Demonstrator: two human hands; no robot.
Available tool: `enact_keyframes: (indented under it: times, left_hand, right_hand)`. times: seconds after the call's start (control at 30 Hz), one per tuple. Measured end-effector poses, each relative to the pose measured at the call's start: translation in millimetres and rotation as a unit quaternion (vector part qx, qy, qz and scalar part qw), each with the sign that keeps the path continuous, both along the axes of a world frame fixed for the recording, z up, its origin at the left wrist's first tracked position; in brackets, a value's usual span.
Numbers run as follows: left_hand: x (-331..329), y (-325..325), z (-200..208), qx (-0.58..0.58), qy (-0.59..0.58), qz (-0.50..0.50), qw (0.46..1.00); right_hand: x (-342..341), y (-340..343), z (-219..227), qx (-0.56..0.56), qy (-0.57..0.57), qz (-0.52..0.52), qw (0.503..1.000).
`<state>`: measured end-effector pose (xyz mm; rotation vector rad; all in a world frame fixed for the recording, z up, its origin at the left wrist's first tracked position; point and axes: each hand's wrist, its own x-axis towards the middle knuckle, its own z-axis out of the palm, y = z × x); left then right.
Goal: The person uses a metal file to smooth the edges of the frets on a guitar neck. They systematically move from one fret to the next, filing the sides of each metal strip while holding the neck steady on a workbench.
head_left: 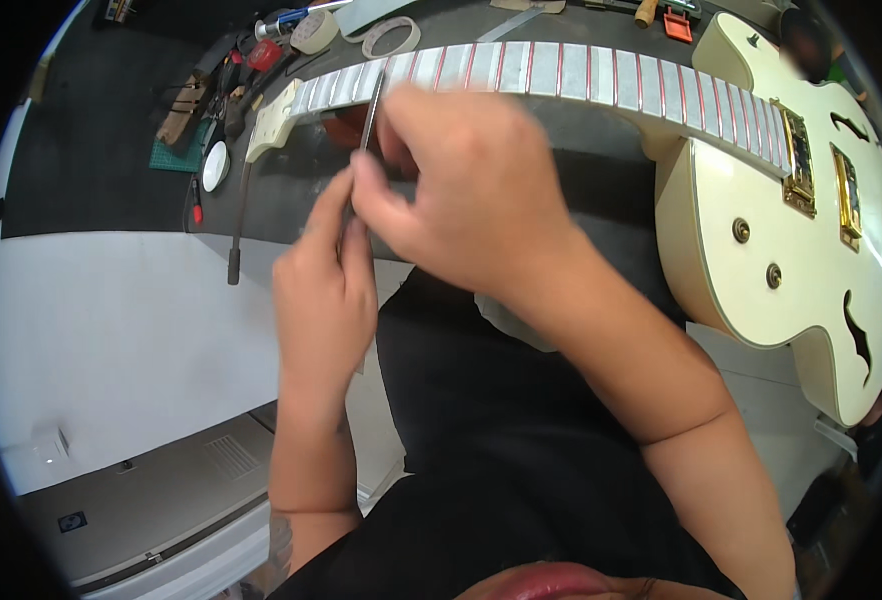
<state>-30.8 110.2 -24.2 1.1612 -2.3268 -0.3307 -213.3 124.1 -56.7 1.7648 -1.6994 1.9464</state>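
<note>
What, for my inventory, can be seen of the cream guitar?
The guitar lies face up across the dark bench, headstock left. Its glossy cream body has two curved sound holes, gold pickups and knobs. Grey strips cover the fretboard between frets, many reddish; no strings show. A handheld rod overlaps it; contact is unclear.

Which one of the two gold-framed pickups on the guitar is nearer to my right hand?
The pickup at the end of the fretboard; the other pickup sits farther right, apart from the fretboard.
</note>
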Motion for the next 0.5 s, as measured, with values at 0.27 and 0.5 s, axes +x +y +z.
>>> enact_keyframes:
  times: [0.27,0.5]
  left_hand:
    - [-43.4,-73.2,15.4,0.026,-0.035,-0.017,0.999]
    - [-25.5,-30.2,11.7,0.019,-0.027,0.022,0.999]
  right_hand:
    - [-38.4,-32.2,30.3,0.342,0.278,-0.162,0.883]
    - [-37.3,-33.6,20.3,0.306,0.299,-0.181,0.886]
